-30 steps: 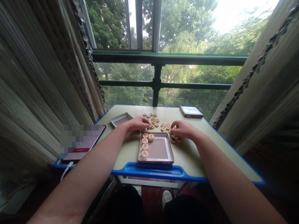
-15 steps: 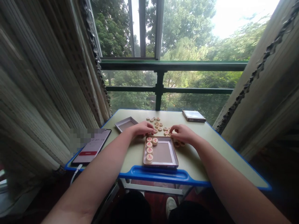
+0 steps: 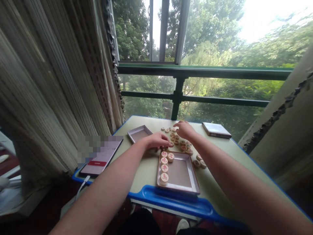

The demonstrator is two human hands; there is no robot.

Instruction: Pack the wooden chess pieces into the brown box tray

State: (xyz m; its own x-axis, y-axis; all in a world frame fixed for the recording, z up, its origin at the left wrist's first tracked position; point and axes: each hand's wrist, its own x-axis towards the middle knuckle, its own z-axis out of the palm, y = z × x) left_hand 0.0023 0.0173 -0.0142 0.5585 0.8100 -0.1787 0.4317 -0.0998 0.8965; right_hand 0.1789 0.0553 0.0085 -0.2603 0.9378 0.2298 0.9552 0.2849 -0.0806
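A shallow square tray (image 3: 187, 186) lies on the small table near me, with several round wooden chess pieces (image 3: 164, 168) bearing red characters lined along its left side. Loose pieces (image 3: 183, 147) are scattered on the table just beyond it. My left hand (image 3: 157, 141) rests palm down at the tray's far left corner, fingers curled over pieces there; what it holds is hidden. My right hand (image 3: 184, 129) reaches further out over the scattered pieces, fingers bent down onto them.
An empty box lid (image 3: 140, 133) sits at the back left of the table (image 3: 220, 173). A flat closed box (image 3: 216, 129) lies at the back right. A phone (image 3: 101, 159) with a cable rests on the left edge. Curtains flank the window railing behind.
My right hand has moved from the tray's far right corner out to the farther pieces. The left hand stays by the tray's corner. My view has shifted left.
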